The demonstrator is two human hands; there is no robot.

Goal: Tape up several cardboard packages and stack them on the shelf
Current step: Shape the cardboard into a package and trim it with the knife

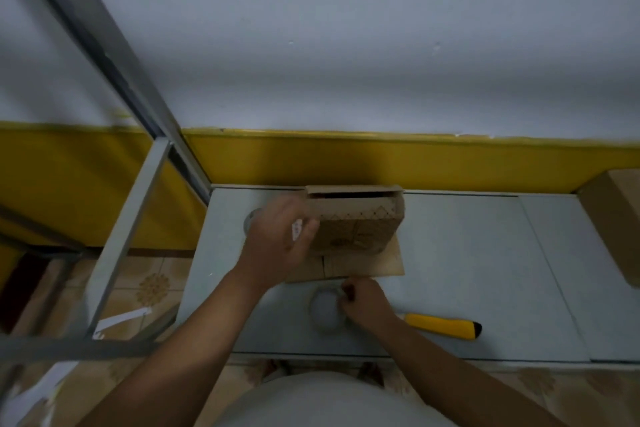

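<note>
A small printed cardboard box (360,222) stands at the back of the grey table (467,270), its top flap slightly open, on a flat cardboard sheet (367,265). My left hand (277,246) is at the box's left end, fingers curled round a small white piece (297,230); the blur hides what it is. My right hand (365,305) is at the table's front, fingers pinching the edge of a clear tape roll (325,312) that lies flat there.
A yellow utility knife (443,324) lies right of my right hand. Another roll (250,218) shows behind my left hand. A larger cardboard box (613,218) sits at the right edge. A grey metal shelf frame (135,218) stands to the left.
</note>
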